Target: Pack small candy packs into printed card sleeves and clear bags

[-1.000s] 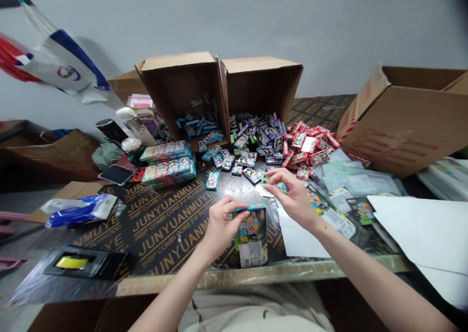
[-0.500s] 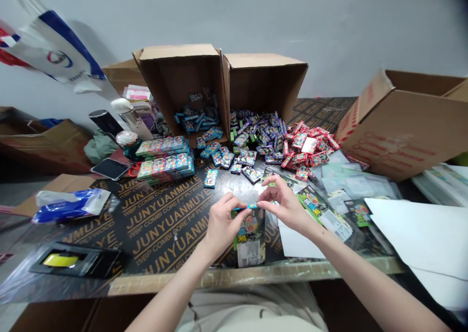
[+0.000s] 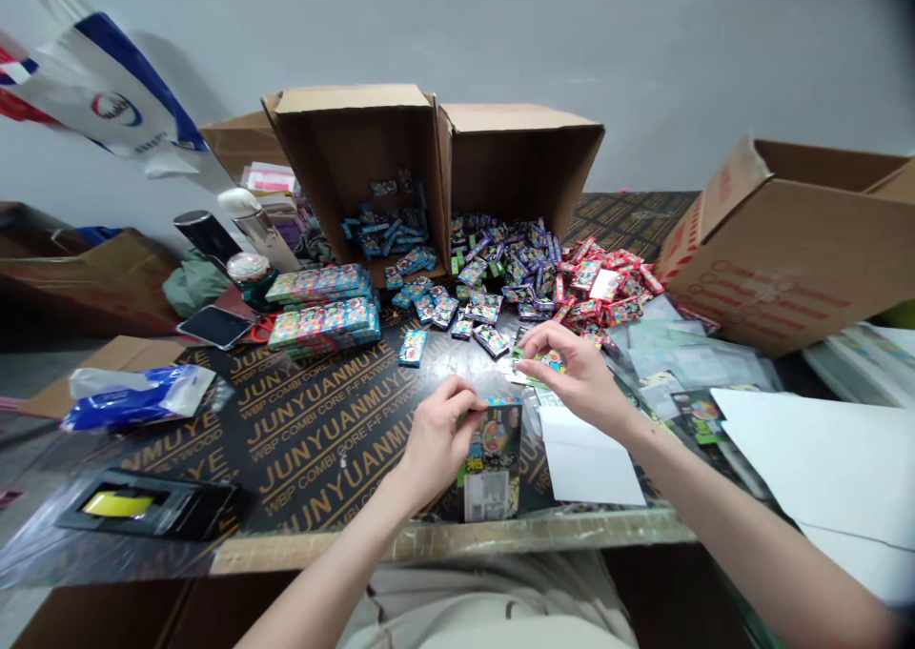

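L hand [image 3: 439,435] pinches top L corner of printed black packet [image 3: 493,454], held upright near table's [image 3: 300,430] front edge. R hand [image 3: 572,373] raised nearby, thumb & index tips a narrow gap apart. 1 blue mini box [image 3: 413,348] lies beyond L hand; behind, 2 cardboard cartons [image 3: 350,101] w/ purple boxes [image 3: 515,258] spilling out, red boxes [image 3: 607,287] piled R.

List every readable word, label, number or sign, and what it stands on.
"JUNYUANMUYE": repeated on the black tabletop.
"WBP COMBI CORE F-F PLYWOOD": same tabletop, mark between the Fs unclear.
"Walch", as best I can tell: hanging bag.
Too small or blurred: print on the black packet, small blue box and right-hand carton.
No numbers legible.
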Action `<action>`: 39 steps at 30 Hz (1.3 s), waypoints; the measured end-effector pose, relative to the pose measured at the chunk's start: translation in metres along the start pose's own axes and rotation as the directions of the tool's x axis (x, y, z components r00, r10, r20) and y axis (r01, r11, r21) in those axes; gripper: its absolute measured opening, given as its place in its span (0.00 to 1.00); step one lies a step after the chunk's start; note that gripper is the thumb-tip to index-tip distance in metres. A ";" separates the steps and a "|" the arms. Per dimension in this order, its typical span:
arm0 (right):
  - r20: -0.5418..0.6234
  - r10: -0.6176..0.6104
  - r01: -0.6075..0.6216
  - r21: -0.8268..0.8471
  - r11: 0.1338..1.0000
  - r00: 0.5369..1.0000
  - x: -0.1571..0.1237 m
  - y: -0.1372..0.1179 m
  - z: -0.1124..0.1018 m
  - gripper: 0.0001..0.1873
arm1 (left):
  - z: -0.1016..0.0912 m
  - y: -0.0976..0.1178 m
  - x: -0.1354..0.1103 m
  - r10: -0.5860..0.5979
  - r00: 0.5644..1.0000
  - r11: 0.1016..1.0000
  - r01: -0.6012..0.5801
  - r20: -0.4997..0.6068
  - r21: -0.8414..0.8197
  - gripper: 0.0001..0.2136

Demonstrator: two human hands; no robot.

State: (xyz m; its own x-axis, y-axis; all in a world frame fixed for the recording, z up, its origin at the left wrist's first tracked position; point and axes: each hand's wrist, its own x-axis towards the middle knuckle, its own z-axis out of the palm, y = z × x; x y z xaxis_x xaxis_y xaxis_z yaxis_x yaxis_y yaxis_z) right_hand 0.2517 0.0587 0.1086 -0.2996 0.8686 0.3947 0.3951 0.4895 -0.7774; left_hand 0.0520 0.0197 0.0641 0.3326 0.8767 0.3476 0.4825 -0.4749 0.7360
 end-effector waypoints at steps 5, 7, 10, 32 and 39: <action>0.244 0.064 -0.107 0.167 0.980 0.968 0.009 -0.009 0.008 0.07 | -0.001 -0.007 0.004 -0.095 0.993 0.988 0.087 -0.063 -0.130 0.03; 0.313 0.090 -0.151 0.178 0.972 0.945 0.010 -0.009 0.014 0.10 | -0.001 -0.009 0.005 -0.130 0.988 0.982 0.117 -0.081 -0.147 0.02; 0.376 0.122 -0.200 0.174 0.964 0.918 0.008 -0.007 0.020 0.16 | -0.002 -0.009 0.005 -0.121 0.990 0.986 0.111 -0.075 -0.127 0.03; 0.214 0.613 -0.632 0.454 0.627 0.761 -0.020 0.037 0.060 0.18 | 0.016 -0.026 -0.028 -0.477 0.874 0.649 0.421 0.093 -0.633 0.16; -0.184 0.287 -0.327 -0.722 0.609 0.940 -0.041 0.116 -0.014 0.33 | -0.097 -0.071 -0.010 -0.100 0.799 0.968 0.215 -0.593 0.127 0.16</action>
State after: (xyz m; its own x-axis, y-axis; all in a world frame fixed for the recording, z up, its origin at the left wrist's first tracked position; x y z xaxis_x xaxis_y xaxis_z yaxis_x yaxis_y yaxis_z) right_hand 0.3222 0.0807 0.0088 -0.0083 0.9711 0.2386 0.9660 0.0694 -0.2492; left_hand -0.0640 0.0521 0.0647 -0.2625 0.7938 0.5486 0.6419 -0.2808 0.7135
